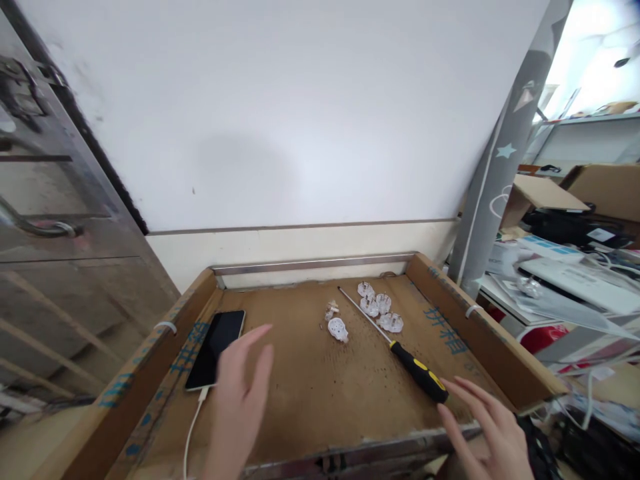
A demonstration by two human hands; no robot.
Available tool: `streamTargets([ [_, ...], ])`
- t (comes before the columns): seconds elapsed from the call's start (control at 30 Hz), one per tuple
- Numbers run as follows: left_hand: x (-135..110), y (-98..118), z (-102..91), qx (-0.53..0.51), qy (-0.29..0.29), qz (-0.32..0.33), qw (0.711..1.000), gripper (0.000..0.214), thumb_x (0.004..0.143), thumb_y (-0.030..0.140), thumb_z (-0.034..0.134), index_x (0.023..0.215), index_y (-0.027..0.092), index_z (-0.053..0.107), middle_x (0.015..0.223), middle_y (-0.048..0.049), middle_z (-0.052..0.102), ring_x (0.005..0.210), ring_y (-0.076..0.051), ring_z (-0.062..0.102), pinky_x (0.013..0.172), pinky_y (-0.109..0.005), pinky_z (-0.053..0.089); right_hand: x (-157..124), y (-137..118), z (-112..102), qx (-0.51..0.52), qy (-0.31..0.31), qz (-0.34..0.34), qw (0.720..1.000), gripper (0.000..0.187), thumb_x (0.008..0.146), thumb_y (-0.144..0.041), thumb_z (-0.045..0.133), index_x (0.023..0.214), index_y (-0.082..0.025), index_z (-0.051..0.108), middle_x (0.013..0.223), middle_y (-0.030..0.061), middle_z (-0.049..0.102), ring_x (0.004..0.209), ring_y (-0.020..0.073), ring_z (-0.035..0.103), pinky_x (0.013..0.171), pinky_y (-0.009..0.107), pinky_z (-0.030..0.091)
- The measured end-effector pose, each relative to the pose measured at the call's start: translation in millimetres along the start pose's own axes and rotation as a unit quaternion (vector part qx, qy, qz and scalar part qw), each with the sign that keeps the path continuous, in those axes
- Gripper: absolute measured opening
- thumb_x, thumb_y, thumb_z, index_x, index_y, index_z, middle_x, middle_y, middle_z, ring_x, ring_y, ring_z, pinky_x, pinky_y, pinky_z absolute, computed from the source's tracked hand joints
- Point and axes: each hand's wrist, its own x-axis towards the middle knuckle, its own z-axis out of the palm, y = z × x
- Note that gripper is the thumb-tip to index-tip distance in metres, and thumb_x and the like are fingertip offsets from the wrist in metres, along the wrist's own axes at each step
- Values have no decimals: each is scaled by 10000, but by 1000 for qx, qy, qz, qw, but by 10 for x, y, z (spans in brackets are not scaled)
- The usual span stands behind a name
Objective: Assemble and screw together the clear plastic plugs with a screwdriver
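Left hand [240, 393] hovers flat beside the phone [216, 348], fingers loosely together, holding nothing. Right hand [487, 427], fingers slightly spread and empty, fingertips just short of the screwdriver [419, 375] handle.

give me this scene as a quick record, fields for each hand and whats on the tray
surface: cardboard tray set against a white wall
left: left hand open, empty, just right of the phone
right: right hand open, empty, fingertips by the screwdriver handle end; contact unclear
phone: lying flat, screen dark, white cable plugged in
other: white plastic parts on both sides of the screwdriver shaft
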Motion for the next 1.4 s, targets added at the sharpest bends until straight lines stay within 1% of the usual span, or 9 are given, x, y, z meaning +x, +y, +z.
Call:
streamTargets([
  [0.17,653,140,875,48,-224,155,961,327,816,299,511,1139,264,550,1196,-5,574,1110,-221,466,932,-383,367,208,-183,282,-87,-30,-25,995,528,765,-556,503,1211,-278,452,1114,42,573,978,220,542,733,344,393],
  [0.3,757,19,1213,78,-248,146,955,324,833,319,501,1151,280,548,1104,-5,620,1021,-221,510,873,-382,365,325,-233,436,-69,-52,-28,996,288,851,-401,430,1090,-270,522,991,21,608,889,195,554,691,310,355],
  [0.53,697,-202,1295,47,-223,134,964,431,828,383,521,1245,286,467,1074,-26,597,1007,-219,503,869,-366,360,375,22,646,7,-61,-7,998,203,896,-312,357,957,-207,520,835,13,608,738,146,558,629,262,357],
  [0.9,670,-103,1261,-20,-168,153,974,399,754,320,628,1125,241,506,1097,-28,599,999,-221,539,891,-384,398,247,-288,601,-77,25,-25,996,200,858,-280,408,993,-220,542,883,17,603,801,179,530,669,299,326],
  [1.1,599,-70,1219,-84,-130,146,977,426,780,199,551,1191,274,471,1200,-33,514,1069,-185,526,924,-331,428,672,-562,664,158,1,26,987,303,810,-337,469,1099,-280,542,1123,41,545,1038,212,497,845,361,368],
  [1.17,572,-92,1230,-103,-123,140,977,471,779,172,538,1227,275,441,1207,-35,515,1104,-182,508,948,-332,423,995,-791,810,382,-79,130,911,356,821,-398,463,1152,-273,503,1212,51,497,1104,187,473,924,342,373],
  [1.27,534,-118,1246,-119,-113,117,979,489,778,152,517,1244,264,419,1198,-43,530,1091,-179,521,916,-330,457,1459,-1089,1121,638,-259,317,652,518,706,-527,580,1141,-255,503,1182,64,517,984,169,546,806,291,445],
  [1.33,523,-117,1250,-115,-102,104,983,468,779,143,502,1230,249,432,1186,-49,546,1073,-180,535,889,-332,477,1650,-1201,1303,667,-322,329,585,564,622,-541,647,1057,-194,557,1013,91,591,774,152,583,642,265,451],
  [1.4,528,-99,1246,-96,-73,102,987,436,779,152,502,1205,229,456,1159,-56,568,1056,-192,545,889,-356,477,1722,-1246,1409,679,-355,313,561,506,595,-492,690,958,-153,593,882,86,618,686,125,571,594,233,432],
])
